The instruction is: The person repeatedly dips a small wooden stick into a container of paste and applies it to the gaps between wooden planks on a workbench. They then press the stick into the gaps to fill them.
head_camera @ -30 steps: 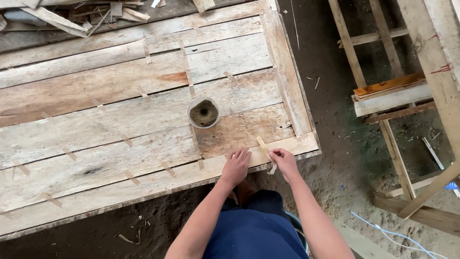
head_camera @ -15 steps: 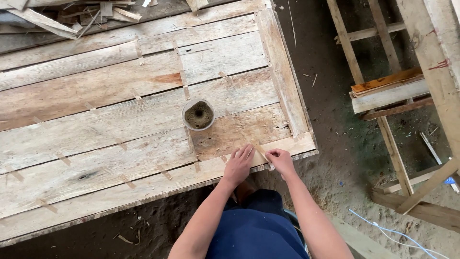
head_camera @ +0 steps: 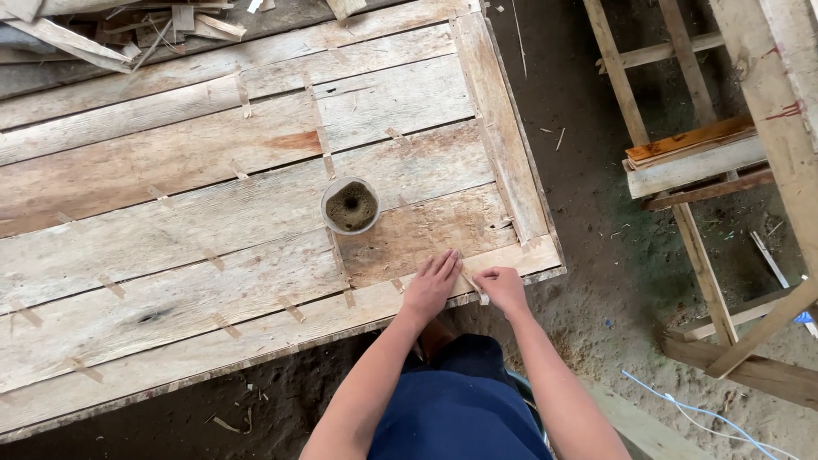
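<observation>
A large panel of weathered wooden planks (head_camera: pixel 213 221) lies flat in front of me. My left hand (head_camera: pixel 432 285) rests palm down on its near edge with the fingers together. Just to the right, my right hand (head_camera: pixel 503 288) pinches a thin wooden sliver (head_camera: pixel 471 285) that lies across the edge plank between the two hands. A small round cup (head_camera: pixel 350 205) with brownish paste inside stands on the planks a little beyond my left hand. Short thin wood strips bridge many of the seams between planks.
A vertical batten (head_camera: pixel 503 128) closes the panel's right end. Scrap wood (head_camera: pixel 128 25) is piled at the far left. On the dirt floor to the right stand wooden frames (head_camera: pixel 682 162), and a blue-white cord (head_camera: pixel 690 409) lies near my right side.
Both hands have stayed at the panel's near edge. The right hand has shifted slightly with the sliver, bringing it close beside the left hand's fingers.
</observation>
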